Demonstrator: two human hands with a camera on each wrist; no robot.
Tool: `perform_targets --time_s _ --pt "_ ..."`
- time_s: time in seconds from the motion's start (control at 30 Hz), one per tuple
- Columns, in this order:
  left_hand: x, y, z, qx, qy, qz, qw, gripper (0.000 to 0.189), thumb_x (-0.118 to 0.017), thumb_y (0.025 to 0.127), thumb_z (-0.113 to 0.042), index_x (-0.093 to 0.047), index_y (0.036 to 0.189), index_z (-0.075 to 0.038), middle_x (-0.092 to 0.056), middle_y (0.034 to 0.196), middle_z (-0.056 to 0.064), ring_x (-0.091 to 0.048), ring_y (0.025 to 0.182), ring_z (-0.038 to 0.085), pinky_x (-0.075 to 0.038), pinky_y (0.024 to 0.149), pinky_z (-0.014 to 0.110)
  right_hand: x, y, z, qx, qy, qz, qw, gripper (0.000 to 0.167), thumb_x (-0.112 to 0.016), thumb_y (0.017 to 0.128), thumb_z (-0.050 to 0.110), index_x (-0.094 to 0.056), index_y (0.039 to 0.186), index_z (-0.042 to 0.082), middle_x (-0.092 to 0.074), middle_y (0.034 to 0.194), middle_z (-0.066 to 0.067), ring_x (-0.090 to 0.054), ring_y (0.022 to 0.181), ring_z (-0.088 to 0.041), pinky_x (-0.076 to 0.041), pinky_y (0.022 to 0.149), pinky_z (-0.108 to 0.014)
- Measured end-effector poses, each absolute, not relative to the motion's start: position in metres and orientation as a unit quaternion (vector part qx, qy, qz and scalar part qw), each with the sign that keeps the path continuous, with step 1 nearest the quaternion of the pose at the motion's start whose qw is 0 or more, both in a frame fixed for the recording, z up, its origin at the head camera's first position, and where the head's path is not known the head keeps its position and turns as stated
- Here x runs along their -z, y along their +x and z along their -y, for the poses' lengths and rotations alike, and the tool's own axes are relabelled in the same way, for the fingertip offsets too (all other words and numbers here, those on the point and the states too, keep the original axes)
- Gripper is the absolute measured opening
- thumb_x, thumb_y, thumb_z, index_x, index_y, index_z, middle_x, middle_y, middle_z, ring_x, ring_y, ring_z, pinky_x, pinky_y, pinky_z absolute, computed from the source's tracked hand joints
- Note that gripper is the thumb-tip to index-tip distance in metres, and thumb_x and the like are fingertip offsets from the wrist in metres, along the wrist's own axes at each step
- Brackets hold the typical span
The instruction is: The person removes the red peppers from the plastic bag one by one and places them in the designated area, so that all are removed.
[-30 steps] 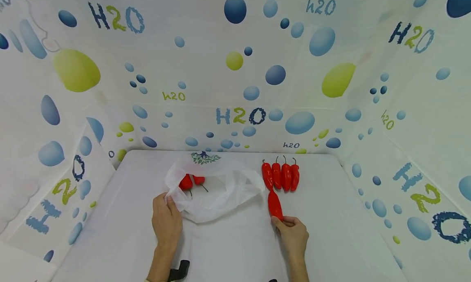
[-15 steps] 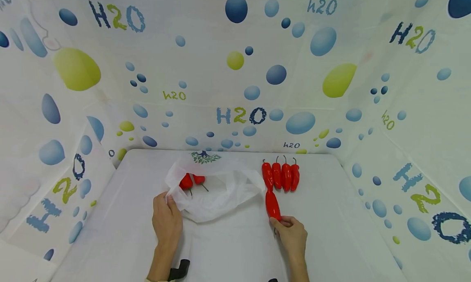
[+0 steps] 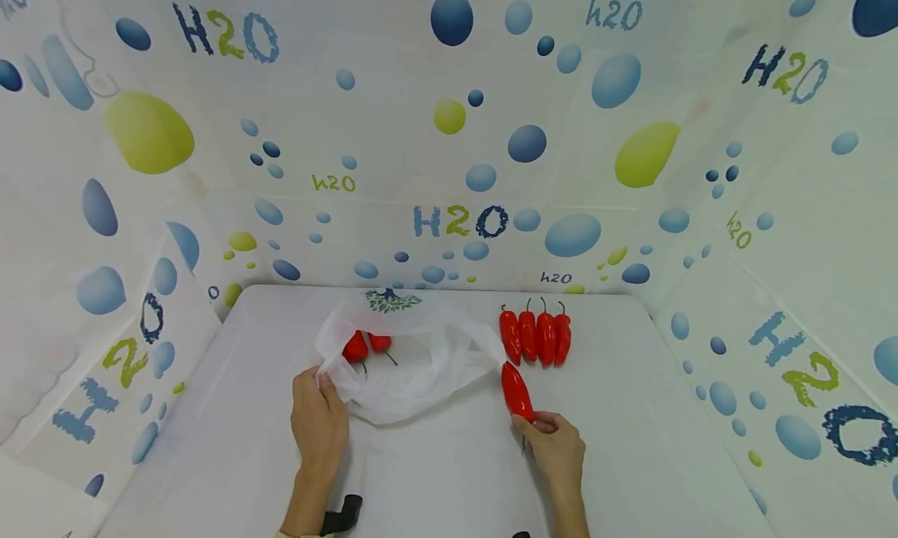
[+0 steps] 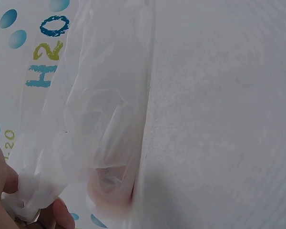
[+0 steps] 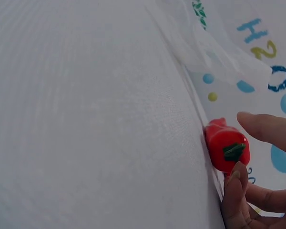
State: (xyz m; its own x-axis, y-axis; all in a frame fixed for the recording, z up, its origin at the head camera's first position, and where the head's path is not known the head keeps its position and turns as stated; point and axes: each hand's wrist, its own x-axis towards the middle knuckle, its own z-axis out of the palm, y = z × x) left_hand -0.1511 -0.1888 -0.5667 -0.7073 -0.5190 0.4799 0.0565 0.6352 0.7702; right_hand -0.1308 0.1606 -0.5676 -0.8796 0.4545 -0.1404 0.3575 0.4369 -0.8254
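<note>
My left hand (image 3: 319, 421) grips the near left edge of a thin white plastic bag (image 3: 393, 405), which lies with its mouth spread. Inside the bag's left part show two red peppers (image 3: 355, 347) with stems; the bag hides part of them. My right hand (image 3: 557, 448) pinches the stem end of a long red pepper (image 3: 517, 394) beside the bag's right edge. Its tip points away and slightly left. In the right wrist view, the pepper's green stem end (image 5: 233, 151) faces the camera, with fingers (image 5: 236, 188) against it.
Several red peppers (image 3: 546, 339) lie side by side at the table's (image 3: 631, 413) far right, stems pointing away. A patterned curtain (image 3: 393, 132) rises behind and around the table. A black object (image 3: 344, 514) sits by the left wrist.
The pepper in my right hand has shifted slightly left, and its tip has come apart from the row of peppers. The left hand and the bag stay nearly still.
</note>
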Motion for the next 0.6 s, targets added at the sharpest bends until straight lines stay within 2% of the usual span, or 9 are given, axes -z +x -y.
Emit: perform_targets --time_s 0.17,0.27,0.4,0.6 --pt "0.567 -0.151 0.19 0.409 0.14 0.832 0.349 0.029 -0.045 0.111 -0.016 -0.054 0.125 0.007 -0.056 0.114 0.025 -0.061 0.091 0.047 -0.048 0.076 0.056 0.564 -0.131 -0.159 -0.458 -0.26 0.848 0.064 0.066 -0.088 0.082 0.045 -0.067 0.127 0.001 -0.066 0.108 -0.019 -0.06 0.093 -0.03 -0.055 0.069 -0.035" --pt "0.568 -0.151 0.191 0.408 0.14 0.832 0.35 0.028 -0.045 0.111 -0.015 -0.054 0.125 0.007 -0.057 0.114 0.025 -0.061 0.091 0.047 -0.049 0.077 0.057 0.56 -0.131 -0.158 -0.459 -0.267 0.844 0.069 0.067 -0.086 0.084 0.046 -0.066 0.129 0.001 -0.063 0.115 -0.022 -0.06 0.098 -0.033 -0.057 0.073 -0.039" --pt "0.568 -0.151 0.191 0.41 0.141 0.831 0.349 0.028 -0.045 0.111 -0.016 -0.055 0.125 0.007 -0.057 0.114 0.025 -0.061 0.091 0.046 -0.049 0.077 0.056 0.556 -0.132 -0.156 -0.458 -0.262 0.845 0.089 0.062 -0.085 0.086 0.046 -0.068 0.128 0.005 -0.064 0.117 -0.02 -0.061 0.097 -0.031 -0.056 0.071 -0.035" --pt "0.566 -0.15 0.19 0.414 0.145 0.83 0.344 0.029 -0.044 0.111 -0.017 -0.054 0.126 0.006 -0.057 0.115 0.025 -0.061 0.093 0.047 -0.049 0.079 0.058 0.547 -0.134 -0.153 -0.466 -0.229 0.841 0.153 0.05 -0.083 0.088 0.045 -0.073 0.122 0.01 -0.068 0.111 -0.012 -0.062 0.095 -0.026 -0.052 0.067 -0.031"
